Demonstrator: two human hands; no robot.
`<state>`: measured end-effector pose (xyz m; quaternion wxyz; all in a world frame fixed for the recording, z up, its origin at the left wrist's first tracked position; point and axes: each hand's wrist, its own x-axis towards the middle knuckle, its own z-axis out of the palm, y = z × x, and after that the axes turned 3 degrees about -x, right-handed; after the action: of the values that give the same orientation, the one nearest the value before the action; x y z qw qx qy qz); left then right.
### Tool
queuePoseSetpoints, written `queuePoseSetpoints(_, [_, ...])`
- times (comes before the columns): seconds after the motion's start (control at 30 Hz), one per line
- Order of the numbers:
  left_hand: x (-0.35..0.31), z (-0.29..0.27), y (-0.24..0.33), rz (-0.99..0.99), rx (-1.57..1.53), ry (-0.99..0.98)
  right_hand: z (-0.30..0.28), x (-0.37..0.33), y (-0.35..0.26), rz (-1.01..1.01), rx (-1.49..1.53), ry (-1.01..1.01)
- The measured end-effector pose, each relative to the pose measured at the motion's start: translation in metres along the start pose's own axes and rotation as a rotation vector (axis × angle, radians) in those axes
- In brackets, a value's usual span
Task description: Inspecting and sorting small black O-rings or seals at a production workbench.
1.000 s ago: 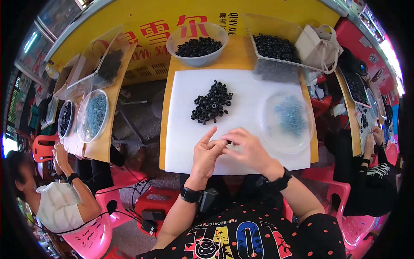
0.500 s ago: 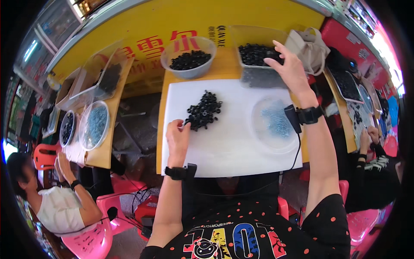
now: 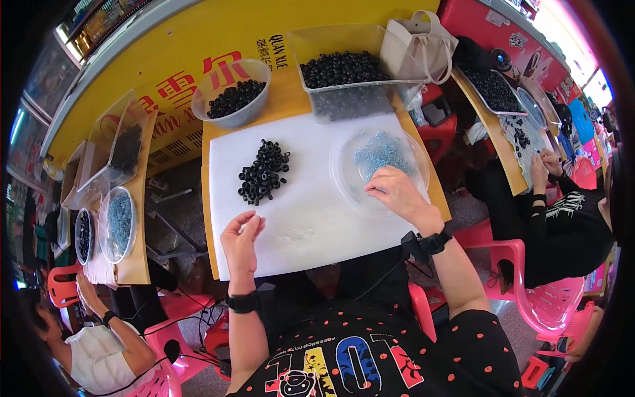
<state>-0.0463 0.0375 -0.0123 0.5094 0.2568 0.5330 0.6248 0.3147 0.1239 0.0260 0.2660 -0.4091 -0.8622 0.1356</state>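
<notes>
**My Fingers (image 3: pixel 236 223) Are Bending**

Left of centre, my left hand (image 3: pixel 241 241) is curling toward its thumb (image 3: pixel 251 228), my left forearm (image 3: pixel 249 334) standing nearly upright. Right of centre, my right hand (image 3: pixel 398 193) is bunching its fingertips (image 3: pixel 376 187), my right forearm (image 3: pixel 458 272) slanting from the lower right.

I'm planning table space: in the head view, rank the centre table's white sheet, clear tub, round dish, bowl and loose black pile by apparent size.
White sheet
Clear tub
Round dish
Bowl
Loose black pile

Tub and bowl stand farther back; true sizes may differ.
</notes>
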Motion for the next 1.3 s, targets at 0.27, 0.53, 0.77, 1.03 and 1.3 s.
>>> queuePoseSetpoints(0.27, [-0.042,0.02,-0.013,-0.296,-0.256,-0.185,0.026,0.004,-0.003,-0.104,-0.047,-0.06])
queuePoseSetpoints(0.53, [-0.048,0.042,-0.009,-0.351,-0.25,-0.298,0.019,-0.007,-0.009,0.193,0.22,-0.002])
queuePoseSetpoints(0.77, [-0.054,0.066,-0.008,-0.42,-0.31,-0.353,0.009,-0.011,-0.033,0.521,0.802,0.083])
queuePoseSetpoints(1.03, [-0.056,0.075,-0.004,-0.379,-0.335,-0.397,0.027,-0.001,-0.058,0.553,1.021,0.09])
queuePoseSetpoints(1.3, [-0.046,0.093,-0.013,-0.332,-0.274,-0.364,0.022,0.0,-0.029,0.685,1.175,0.202])
